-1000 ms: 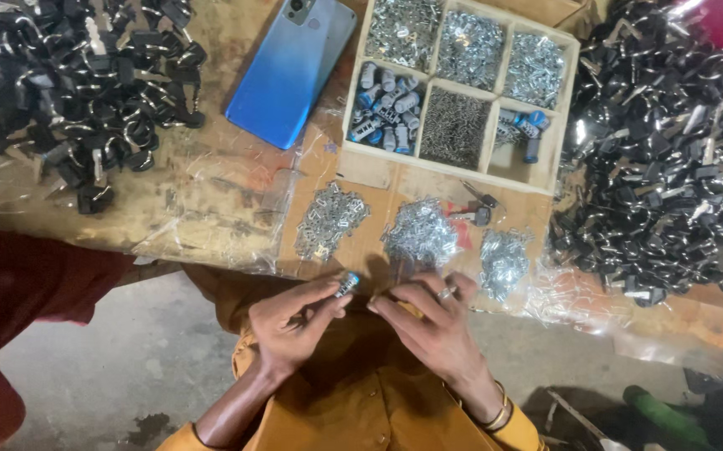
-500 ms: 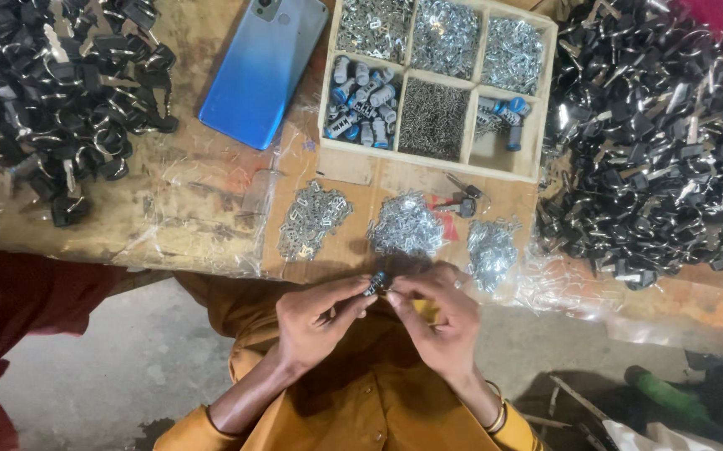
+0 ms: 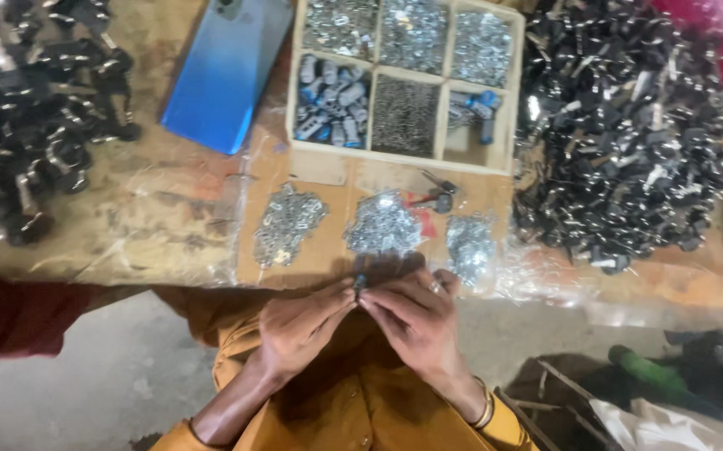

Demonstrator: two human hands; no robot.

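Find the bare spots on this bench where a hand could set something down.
Free: plastic-covered bench between blue phone, left black heap and leftmost silver pile. Crowded: divided tray, right black heap, piles above both hands.

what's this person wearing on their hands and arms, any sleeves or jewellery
Both hands are bare, no gloves. The left hand has a bare forearm, with a mustard-yellow sleeve showing only near the elbow. The right hand wears a ring on one finger and a thin metal bangle at the wrist, with the same yellow cloth just behind it.

A small workshop: worn bench (image 3: 128, 217) heaped with metal parts (image 3: 620, 142).
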